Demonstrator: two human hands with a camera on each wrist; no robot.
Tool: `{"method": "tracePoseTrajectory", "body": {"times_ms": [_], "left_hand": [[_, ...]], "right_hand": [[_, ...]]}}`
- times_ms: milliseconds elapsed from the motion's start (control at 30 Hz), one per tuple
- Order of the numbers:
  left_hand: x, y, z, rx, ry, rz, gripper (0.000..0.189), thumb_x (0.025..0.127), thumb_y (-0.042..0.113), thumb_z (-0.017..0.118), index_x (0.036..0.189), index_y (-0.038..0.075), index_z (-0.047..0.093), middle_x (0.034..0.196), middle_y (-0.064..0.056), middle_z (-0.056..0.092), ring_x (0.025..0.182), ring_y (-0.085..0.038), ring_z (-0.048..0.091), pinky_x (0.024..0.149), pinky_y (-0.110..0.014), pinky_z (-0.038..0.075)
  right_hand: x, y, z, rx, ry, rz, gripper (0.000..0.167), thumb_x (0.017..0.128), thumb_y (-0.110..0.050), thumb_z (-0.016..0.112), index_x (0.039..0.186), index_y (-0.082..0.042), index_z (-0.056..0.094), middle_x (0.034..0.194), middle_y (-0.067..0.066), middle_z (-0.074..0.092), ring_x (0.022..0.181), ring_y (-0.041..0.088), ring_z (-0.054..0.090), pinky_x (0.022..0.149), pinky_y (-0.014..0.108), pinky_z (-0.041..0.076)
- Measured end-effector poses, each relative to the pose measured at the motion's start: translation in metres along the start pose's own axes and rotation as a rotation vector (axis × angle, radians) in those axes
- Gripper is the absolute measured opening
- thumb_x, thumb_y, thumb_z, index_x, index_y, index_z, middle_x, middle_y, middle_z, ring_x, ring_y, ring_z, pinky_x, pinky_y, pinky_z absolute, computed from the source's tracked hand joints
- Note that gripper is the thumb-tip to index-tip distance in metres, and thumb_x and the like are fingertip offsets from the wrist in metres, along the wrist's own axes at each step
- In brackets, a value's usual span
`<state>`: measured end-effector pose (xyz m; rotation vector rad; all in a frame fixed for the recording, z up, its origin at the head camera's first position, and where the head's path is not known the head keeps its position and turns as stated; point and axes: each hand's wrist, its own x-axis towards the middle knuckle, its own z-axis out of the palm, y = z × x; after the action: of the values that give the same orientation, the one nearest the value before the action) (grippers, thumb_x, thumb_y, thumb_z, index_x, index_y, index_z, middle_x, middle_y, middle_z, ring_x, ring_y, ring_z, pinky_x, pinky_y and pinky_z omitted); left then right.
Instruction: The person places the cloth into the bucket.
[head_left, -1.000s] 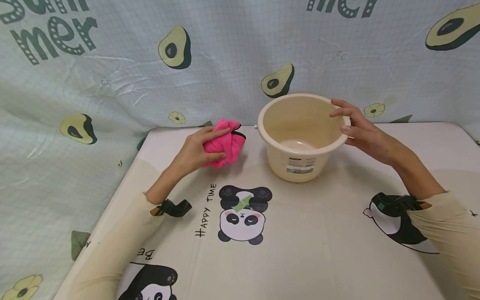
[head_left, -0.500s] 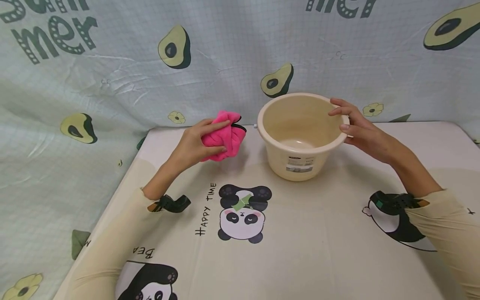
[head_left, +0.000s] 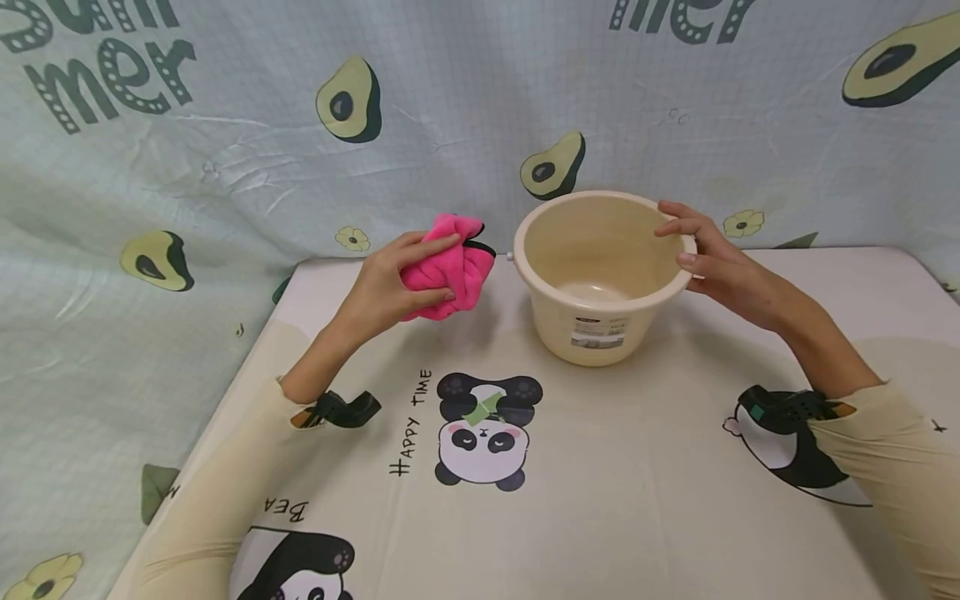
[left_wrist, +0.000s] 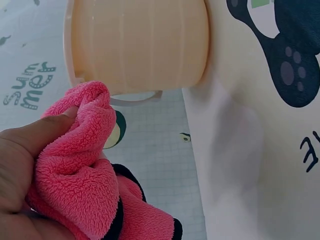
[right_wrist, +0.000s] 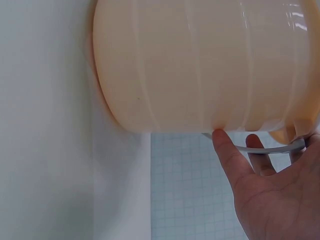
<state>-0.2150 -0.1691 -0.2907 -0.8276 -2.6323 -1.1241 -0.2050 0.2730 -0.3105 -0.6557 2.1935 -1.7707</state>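
Note:
In the head view my left hand [head_left: 378, 287] pinches a bunched pink cloth [head_left: 450, 271] with black edging between thumb and fingers. The cloth is held above the table, left of a cream plastic bucket [head_left: 551, 321]. Its fluffy folds fill the lower left of the left wrist view, with the bucket wall [left_wrist: 145, 45] beyond. My right hand [head_left: 735, 271] grips the bucket's right rim, fingers over the inside and thumb at the near edge. The bucket stands upright on the table, a printed label on its front. Under the rim, a grey handle [right_wrist: 270, 150] shows in the right wrist view.
A pale cloth with panda prints [head_left: 483, 450] covers the table [head_left: 600, 492]. Behind the bucket and along the left side hangs a curtain [head_left: 450, 108] printed with avocados. Black straps [head_left: 341, 408] with small devices sit on both wrists.
My left hand has lifted the pink cloth a little higher off the table, most of it in the first half second. The right hand and the bucket stay in place.

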Motion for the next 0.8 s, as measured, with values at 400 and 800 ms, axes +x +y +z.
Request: {"method": "tracePoseTrajectory", "body": {"times_ms": [400, 800], "left_hand": [[0.004, 0.012, -0.004, -0.045, 0.044, 0.043, 0.066, 0.081, 0.01, 0.087, 0.142, 0.021, 0.063, 0.137, -0.008, 0.057, 0.115, -0.022, 0.056, 0.083, -0.037, 0.056], [0.005, 0.021, -0.011, -0.067, 0.097, 0.071, 0.069, 0.08, 0.01, 0.088, 0.143, 0.023, 0.062, 0.136, -0.005, 0.059, 0.109, -0.018, 0.057, 0.078, -0.023, 0.054]], "right_hand": [[0.001, 0.002, 0.001, 0.012, 0.002, -0.02, 0.04, 0.104, -0.012, 0.042, 0.141, -0.028, 0.045, 0.168, -0.009, -0.004, 0.153, 0.026, 0.002, 0.112, 0.042, 0.034], [-0.001, 0.0, 0.001, -0.013, -0.006, -0.023, 0.041, 0.105, -0.013, 0.042, 0.143, -0.027, 0.043, 0.168, -0.009, -0.004, 0.152, 0.026, 0.005, 0.106, 0.031, 0.039]]}}
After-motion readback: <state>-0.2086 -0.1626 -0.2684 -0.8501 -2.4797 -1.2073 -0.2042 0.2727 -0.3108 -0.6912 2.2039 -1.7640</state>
